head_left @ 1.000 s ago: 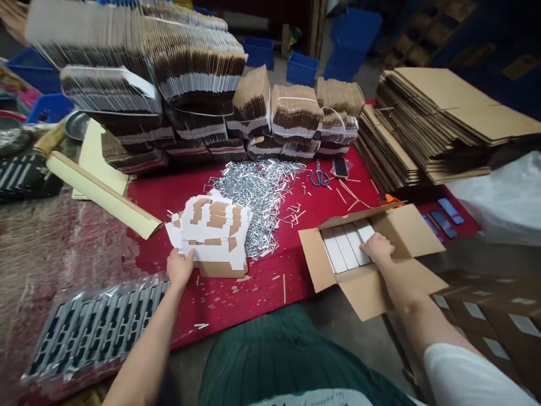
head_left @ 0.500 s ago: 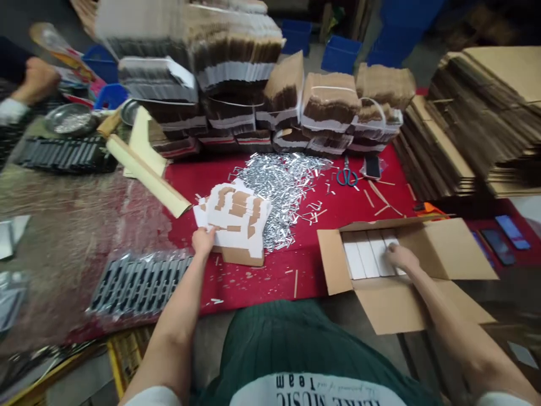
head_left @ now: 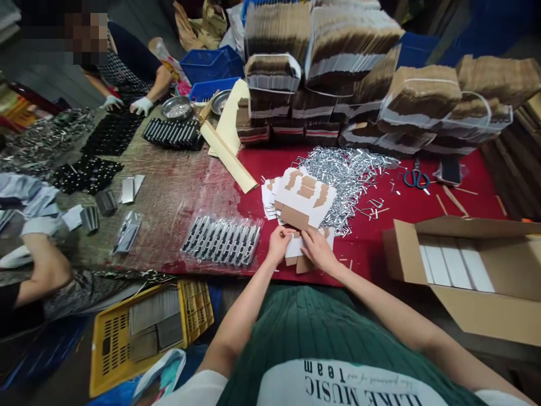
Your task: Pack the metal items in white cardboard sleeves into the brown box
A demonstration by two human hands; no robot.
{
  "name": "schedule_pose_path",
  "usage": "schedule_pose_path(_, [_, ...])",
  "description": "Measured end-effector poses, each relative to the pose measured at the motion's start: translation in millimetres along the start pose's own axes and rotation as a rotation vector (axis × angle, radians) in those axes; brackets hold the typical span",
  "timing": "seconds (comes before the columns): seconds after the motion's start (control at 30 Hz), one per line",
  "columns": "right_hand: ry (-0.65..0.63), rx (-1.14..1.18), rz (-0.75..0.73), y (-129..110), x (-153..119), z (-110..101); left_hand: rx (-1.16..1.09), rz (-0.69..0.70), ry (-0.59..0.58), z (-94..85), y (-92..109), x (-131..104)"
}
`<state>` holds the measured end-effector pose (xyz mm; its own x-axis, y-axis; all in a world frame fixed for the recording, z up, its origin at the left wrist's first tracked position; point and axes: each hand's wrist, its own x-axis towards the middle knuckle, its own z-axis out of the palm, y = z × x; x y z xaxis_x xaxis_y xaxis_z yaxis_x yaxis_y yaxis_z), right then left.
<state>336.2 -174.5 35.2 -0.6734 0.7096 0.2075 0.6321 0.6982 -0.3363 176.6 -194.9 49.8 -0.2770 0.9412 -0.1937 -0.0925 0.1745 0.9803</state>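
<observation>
Reaches forward, angling the bare left forearm (head_left: 248,300) upward and inward from the lower left and the bare right forearm (head_left: 380,299) inward from the lower right. Holds the bare left-hand grip (head_left: 279,243) and the bare right-hand grip (head_left: 318,250) just beside each other. Curls the left fingers toward the thumb; stretches the right ones straighter, palm down.

Dark green ribbed garment (head_left: 321,327), white patch (head_left: 291,383) on its front, dark lettering (head_left: 359,393) reading "ILIKE MUSIC" and "Team", smaller slanted script (head_left: 380,379), short white sleeves (head_left: 203,389), bare forearms (head_left: 245,304) and hands (head_left: 318,250)
</observation>
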Motion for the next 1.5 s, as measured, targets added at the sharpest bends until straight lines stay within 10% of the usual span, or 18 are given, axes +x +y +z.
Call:
schedule_pose_path(0.37, [-0.244,-0.346,0.078,17.5,30.5,40.8,0.153,0.213,0.268,-27.6,22.2,67.0])
schedule_pose_path(0.6, [-0.379,-0.298,0.142,13.7,9.4,62.1,0.292,-0.071,0.175,-79.8,-37.2,6.6])
schedule_pose_path(0.8, [-0.335,-0.175,-0.032,5.7,22.5,24.5,0.244,-0.192,0.342,-94.7,-42.2,-22.6])
schedule_pose_path(1.03, [-0.340,0.168,-0.344,-28.5,-21.5,-25.5,-0.028,-0.319,-0.456,-73.9,18.6,-45.3])
schedule_pose_path(1.27, [-0.866,0.883,0.098,-37.0,-58.8,-40.2,0.112,-0.364,-0.458,-60.5,-7.7,-62.0])
schedule_pose_path(1.33, [-0.766,0.866,0.176,-41.2,-55.6,-44.9,0.219,-0.432,-0.571,-50.6,-21.3,-56.9])
schedule_pose_path(1.5, [0.079,0.401,0.563,-51.3,-75.2,-49.9,0.190,-0.340,-0.682,-46.7,-34.2,-50.5])
